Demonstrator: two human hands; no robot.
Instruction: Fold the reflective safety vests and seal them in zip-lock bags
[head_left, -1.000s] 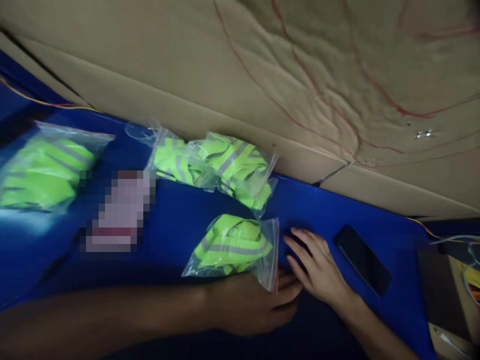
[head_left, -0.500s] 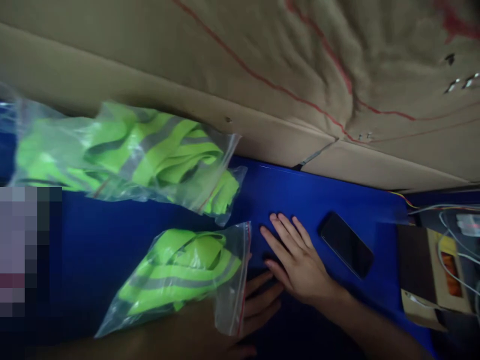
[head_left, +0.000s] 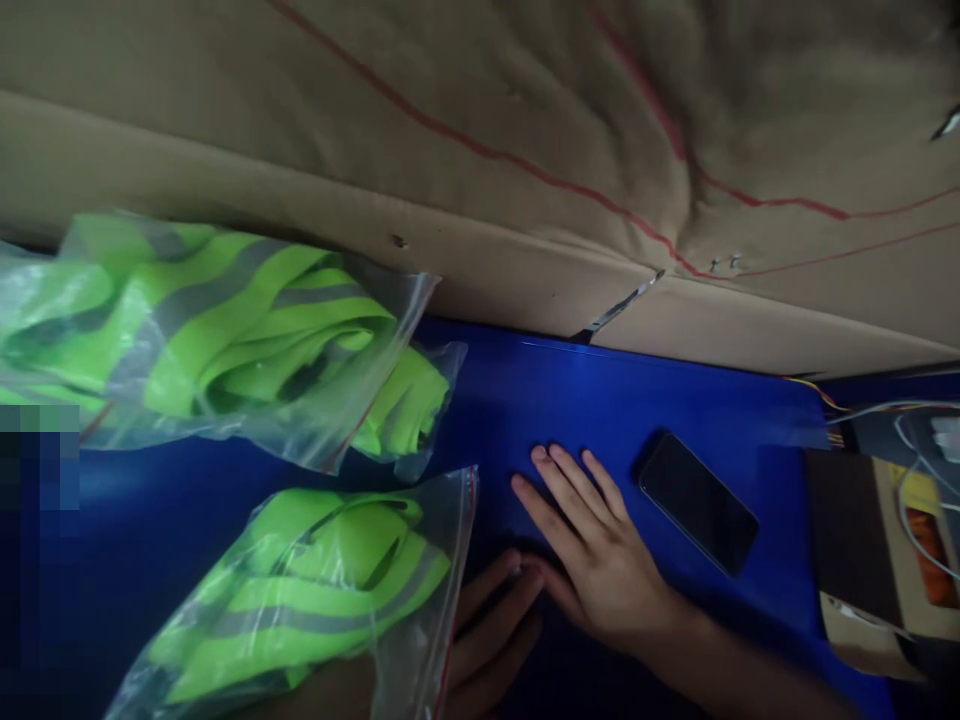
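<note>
My right hand [head_left: 604, 560] lies flat on the blue surface, fingers stretched out and nothing in it. Its thumb is close to the fingertips of my left hand [head_left: 495, 630]. The left hand's fingers are extended and partly hidden by the zip edge of a clear plastic bag [head_left: 457, 560]. Inside this bag is a folded neon-yellow garment with a grey reflective stripe [head_left: 330, 600], and my left forearm passes beneath or behind it. A black phone [head_left: 699, 502] rests just right of my right hand.
More clear bags with neon-yellow striped garments [head_left: 225, 320] lie at the left, by a brown cardboard wall [head_left: 480, 230] marked with red lines. At the right stand an open cardboard box [head_left: 855, 540] and loose cables [head_left: 911, 440]. The blue table [head_left: 555, 375] runs beneath.
The view has shifted, so the bags sit farther left and lower in the picture. Both hands keep nearly the same pose, with the left fingertips a little nearer the right thumb.
</note>
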